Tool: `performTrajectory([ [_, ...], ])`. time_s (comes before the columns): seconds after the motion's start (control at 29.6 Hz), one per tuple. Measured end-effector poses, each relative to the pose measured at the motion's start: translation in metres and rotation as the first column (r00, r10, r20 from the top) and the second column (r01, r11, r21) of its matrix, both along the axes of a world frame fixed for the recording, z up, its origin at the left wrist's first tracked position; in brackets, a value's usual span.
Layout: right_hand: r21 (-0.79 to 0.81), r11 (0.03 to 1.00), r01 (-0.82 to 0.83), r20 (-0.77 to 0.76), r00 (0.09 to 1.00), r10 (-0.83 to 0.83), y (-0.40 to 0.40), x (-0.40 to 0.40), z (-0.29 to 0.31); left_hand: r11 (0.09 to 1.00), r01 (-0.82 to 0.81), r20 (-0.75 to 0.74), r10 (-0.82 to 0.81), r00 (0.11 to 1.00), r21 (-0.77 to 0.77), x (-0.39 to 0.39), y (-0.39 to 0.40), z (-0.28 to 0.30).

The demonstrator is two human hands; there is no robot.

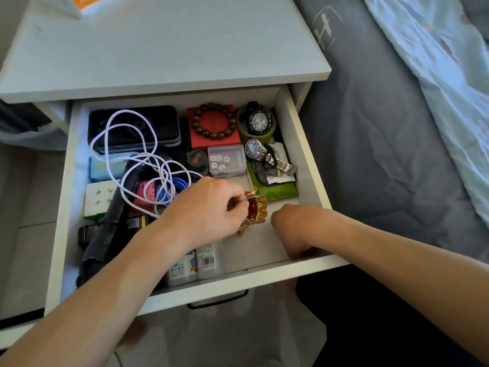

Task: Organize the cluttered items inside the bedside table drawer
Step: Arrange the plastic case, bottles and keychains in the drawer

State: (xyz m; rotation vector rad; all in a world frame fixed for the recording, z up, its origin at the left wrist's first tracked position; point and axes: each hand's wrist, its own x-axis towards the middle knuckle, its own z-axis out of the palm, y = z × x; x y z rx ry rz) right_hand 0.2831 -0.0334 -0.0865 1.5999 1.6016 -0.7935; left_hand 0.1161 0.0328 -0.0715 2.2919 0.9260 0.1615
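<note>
- We see the white drawer pulled open, crowded with items.
- A white cable loops loosely over a dark case at the back left.
- A bead bracelet lies on a red box.
- A gold and red ornament sits near the front, pinched in our left hand.
</note>
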Motion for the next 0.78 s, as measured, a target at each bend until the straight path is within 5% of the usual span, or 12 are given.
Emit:
performTrajectory([
  [0.17,-0.032,0.98,0.197,-0.17,0.965,-0.2,0.003,0.005,0.007,1.0,0.017,-0.029,-0.017,0.999,-0.013,0.0,0.002,-0.001],
  [0.37,0.055,0.969,0.239,-0.277,0.936,-0.215,-0.008,0.005,0.021,0.999,0.034,-0.063,-0.035,0.997,-0.014,-0.001,0.001,0.005],
  [0.51,0.12,0.798,0.59,-0.563,0.702,-0.435,-0.014,0.022,0.038,0.999,0.033,-0.053,-0.034,0.998,-0.009,0.001,0.004,0.005],
  [0.61,0.171,0.614,0.77,-0.767,0.495,-0.407,-0.019,0.024,0.053,0.998,0.057,-0.086,-0.054,0.995,0.033,0.0,0.002,0.011],
  [0.78,0.236,0.519,0.821,-0.85,0.433,-0.3,-0.019,0.01,0.053,0.999,0.054,-0.08,-0.053,0.995,0.01,-0.003,-0.003,0.014],
])
